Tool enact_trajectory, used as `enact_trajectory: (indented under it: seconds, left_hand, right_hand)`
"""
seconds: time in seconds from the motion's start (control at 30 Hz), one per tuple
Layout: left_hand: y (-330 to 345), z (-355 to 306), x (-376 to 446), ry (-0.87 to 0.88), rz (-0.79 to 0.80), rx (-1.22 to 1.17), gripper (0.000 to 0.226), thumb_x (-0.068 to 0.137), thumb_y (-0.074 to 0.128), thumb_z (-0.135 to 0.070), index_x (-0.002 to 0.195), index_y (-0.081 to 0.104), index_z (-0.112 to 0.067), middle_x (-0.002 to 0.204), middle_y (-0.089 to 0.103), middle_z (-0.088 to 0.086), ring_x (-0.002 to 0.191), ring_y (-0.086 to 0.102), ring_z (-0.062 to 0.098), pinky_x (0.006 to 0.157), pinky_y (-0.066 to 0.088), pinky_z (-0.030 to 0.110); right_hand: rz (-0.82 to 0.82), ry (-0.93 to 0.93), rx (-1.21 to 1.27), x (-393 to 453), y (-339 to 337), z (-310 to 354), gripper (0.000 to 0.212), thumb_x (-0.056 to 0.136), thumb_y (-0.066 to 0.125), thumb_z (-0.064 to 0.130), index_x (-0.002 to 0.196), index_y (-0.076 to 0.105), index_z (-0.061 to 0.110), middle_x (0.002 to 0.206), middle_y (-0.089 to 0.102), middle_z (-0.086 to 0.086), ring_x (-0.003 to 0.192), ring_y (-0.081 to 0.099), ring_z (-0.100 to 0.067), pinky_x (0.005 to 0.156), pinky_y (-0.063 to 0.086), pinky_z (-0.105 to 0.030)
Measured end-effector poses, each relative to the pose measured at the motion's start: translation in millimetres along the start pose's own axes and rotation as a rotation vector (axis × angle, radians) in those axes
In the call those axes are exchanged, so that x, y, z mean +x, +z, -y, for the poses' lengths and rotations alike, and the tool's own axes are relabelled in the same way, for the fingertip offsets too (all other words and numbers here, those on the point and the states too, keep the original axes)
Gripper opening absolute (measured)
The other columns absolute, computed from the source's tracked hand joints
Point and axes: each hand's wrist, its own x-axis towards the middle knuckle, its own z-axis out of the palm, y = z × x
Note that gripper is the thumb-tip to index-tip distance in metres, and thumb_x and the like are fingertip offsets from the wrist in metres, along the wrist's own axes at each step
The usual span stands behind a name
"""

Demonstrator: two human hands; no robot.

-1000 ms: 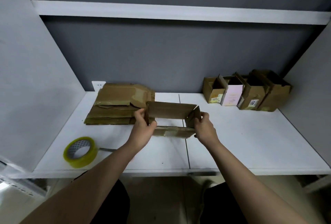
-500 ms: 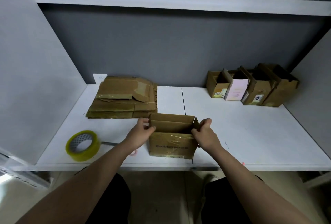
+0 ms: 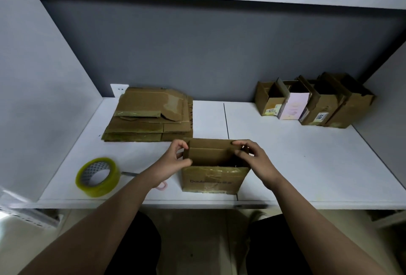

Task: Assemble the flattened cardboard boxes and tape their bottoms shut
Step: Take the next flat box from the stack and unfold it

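Now you stand the opened box [image 3: 214, 166] upright near the front edge of the table [image 3: 296, 164], open end up. Your left hand [image 3: 175, 160] pinches its left wall, fingers curled over the rim; your right hand [image 3: 254, 160] grips the right wall likewise. The step in hand is squaring the walls. Next, probably, fold the flaps and reach for the tape roll [image 3: 97, 177] at your left; whether the underside is taped cannot be seen.
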Motion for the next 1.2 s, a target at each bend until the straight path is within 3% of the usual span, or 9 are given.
enact_trajectory:
  seconds: [0.07,0.2,0.37,0.5,0.73,0.93,1.03,1.1,1.2]
  left_hand:
    - [-3.7,0.8,1.4,-0.011,0.012,0.019,0.032,0.090,0.062,-0.014,0.110,0.042,-0.030,0.138,0.037,-0.001,0.129,0.041,0.024,0.102,0.039,0.034]
    - [-6.8,-2.5,5.0,-0.025,0.027,0.031,0.033,0.089,0.064,-0.019,0.113,0.044,-0.029,0.131,0.037,-0.006,0.128,0.039,0.019,0.104,0.035,0.035]
    - [-1.4,-2.4,2.7,-0.094,0.150,0.061,0.023,0.088,0.056,-0.041,0.109,0.049,-0.046,0.134,0.034,-0.007,0.127,0.036,0.021,0.103,0.035,0.047]
    - [4.0,-1.0,-0.1,-0.111,0.132,0.023,0.023,0.099,0.041,-0.026,0.117,0.049,-0.038,0.133,0.030,-0.009,0.118,0.032,0.015,0.089,0.031,0.038]
    - [-5.3,6.7,-5.8,-0.133,0.191,-0.058,0.035,0.089,0.045,-0.037,0.118,0.053,-0.056,0.151,0.022,-0.013,0.140,0.020,0.025,0.111,0.018,0.061]
    - [-3.4,1.4,-7.6,-0.156,0.168,-0.107,0.049,0.074,0.053,-0.042,0.121,0.049,-0.056,0.148,0.026,-0.006,0.134,0.029,0.027,0.110,0.023,0.058]
    - [0.7,-0.3,-8.7,-0.131,0.149,-0.137,0.048,0.091,0.053,-0.025,0.133,0.040,-0.045,0.141,0.027,-0.003,0.126,0.034,0.023,0.094,0.037,0.034]
    - [2.5,-1.9,-10.7,-0.111,0.150,-0.137,0.050,0.096,0.047,-0.014,0.138,0.034,-0.039,0.139,0.027,-0.001,0.122,0.036,0.020,0.077,0.036,0.021]
    - [1.9,-3.4,-12.3,-0.123,0.176,-0.123,0.052,0.097,0.047,-0.014,0.137,0.031,-0.043,0.138,0.024,-0.005,0.123,0.034,0.020,0.084,0.032,0.030]
  right_hand:
    - [0.008,0.001,-0.048,1.7,-0.2,2.0,0.024,0.100,0.046,0.019,0.107,0.068,0.022,0.118,0.058,0.006,0.114,0.048,-0.007,0.094,0.039,-0.016]
    - [0.006,0.049,0.115,0.5,1.2,2.4,0.043,0.102,0.025,0.016,0.108,0.067,0.020,0.122,0.057,0.011,0.112,0.051,-0.009,0.086,0.046,-0.027]
    - [0.079,0.232,0.514,7.2,-2.7,-1.2,0.053,0.088,0.026,0.003,0.111,0.072,0.015,0.133,0.058,-0.003,0.122,0.050,-0.024,0.086,0.049,-0.030]
    - [0.140,0.222,0.387,9.3,-7.7,-2.5,0.057,0.086,0.028,-0.001,0.117,0.069,0.024,0.134,0.055,0.004,0.125,0.046,-0.016,0.099,0.042,-0.032]
    - [0.212,0.193,0.319,8.2,-11.3,-2.0,0.041,0.098,0.040,0.012,0.126,0.060,0.034,0.131,0.057,0.008,0.124,0.049,-0.011,0.096,0.042,-0.031]
    - [0.228,0.205,0.339,8.1,-11.3,-7.0,0.039,0.100,0.039,0.018,0.127,0.059,0.037,0.138,0.052,0.008,0.129,0.045,-0.013,0.097,0.040,-0.034]
    - [0.248,0.210,0.333,7.1,-12.4,-7.8,0.040,0.099,0.039,0.018,0.129,0.058,0.037,0.138,0.052,0.009,0.128,0.046,-0.013,0.098,0.039,-0.034]
    - [0.254,0.208,0.304,6.3,-12.5,-8.5,0.040,0.100,0.038,0.019,0.131,0.055,0.038,0.136,0.052,0.010,0.126,0.047,-0.012,0.099,0.039,-0.033]
    - [0.237,0.184,0.227,5.6,-11.1,-10.4,0.036,0.100,0.044,0.023,0.129,0.053,0.043,0.134,0.053,0.005,0.124,0.048,-0.014,0.100,0.040,-0.035]
